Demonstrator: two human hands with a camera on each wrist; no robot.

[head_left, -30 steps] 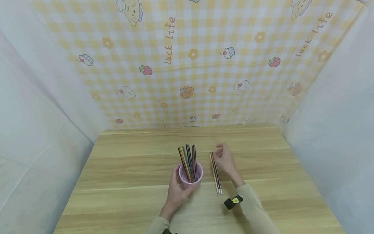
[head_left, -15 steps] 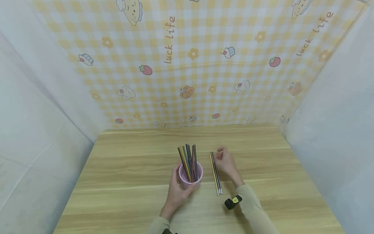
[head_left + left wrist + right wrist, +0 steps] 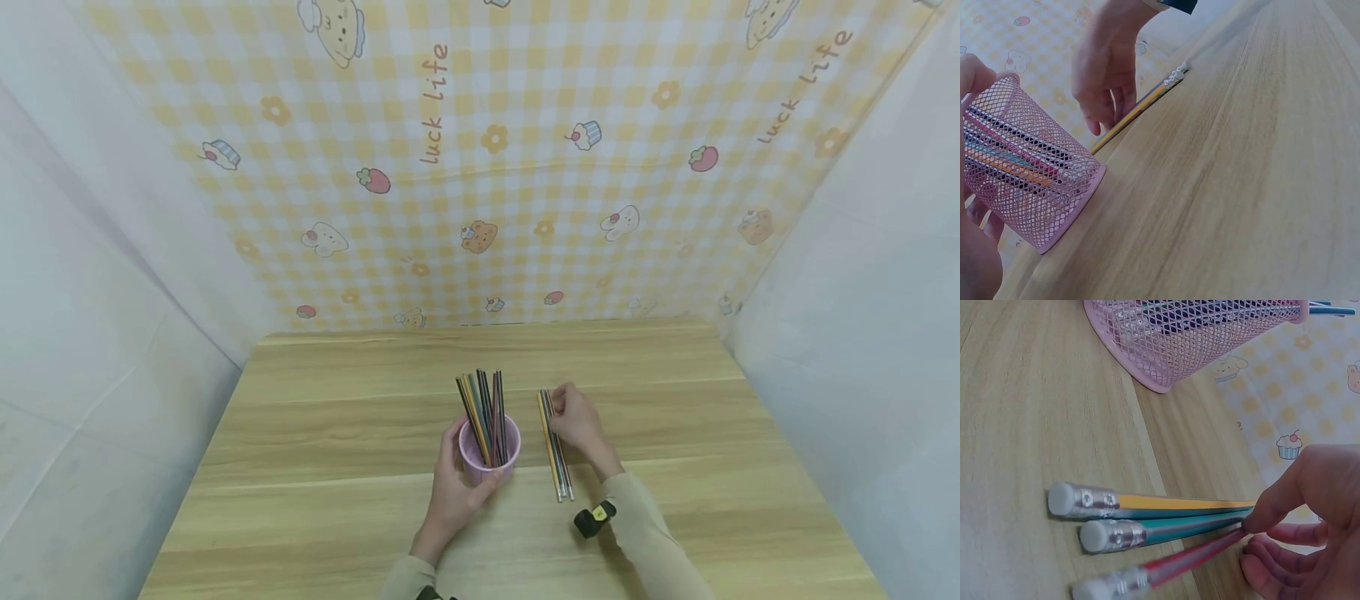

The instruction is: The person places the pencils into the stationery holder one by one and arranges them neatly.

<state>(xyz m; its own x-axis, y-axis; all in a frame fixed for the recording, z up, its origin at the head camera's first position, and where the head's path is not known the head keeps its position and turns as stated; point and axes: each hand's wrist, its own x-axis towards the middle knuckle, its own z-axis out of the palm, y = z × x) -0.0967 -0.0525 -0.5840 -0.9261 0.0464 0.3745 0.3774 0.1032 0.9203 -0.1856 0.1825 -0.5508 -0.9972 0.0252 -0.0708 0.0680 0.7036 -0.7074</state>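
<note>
My left hand (image 3: 452, 496) holds a pink mesh pen cup (image 3: 1075, 220), fingers and thumb around its sides. Several pencils (image 3: 491, 408) lean inside the cup. To its right on the table, a yellow pencil (image 3: 1179, 504), a teal pencil (image 3: 1188, 530) and a red pencil (image 3: 1191, 557) lie nearly side by side, white eraser ends toward me. My right hand (image 3: 577, 419) pinches the red pencil near its far end between thumb and fingers. In the left wrist view, the right hand (image 3: 1110, 69) is beyond the row, its fingertips partly hidden behind the pencils.
The wood-grain table (image 3: 330, 433) extends around the cup and pencils. A yellow checked cloth (image 3: 525, 183) with cartoon prints hangs behind it. White sheets (image 3: 840, 317) stand on both sides. Black wrist cameras are strapped on, the right one (image 3: 594, 518) just above the table.
My right hand has come slightly down toward me onto the rightmost pencil. That pencil's eraser end has shifted a little to the right. My left hand and the cup have stayed put.
</note>
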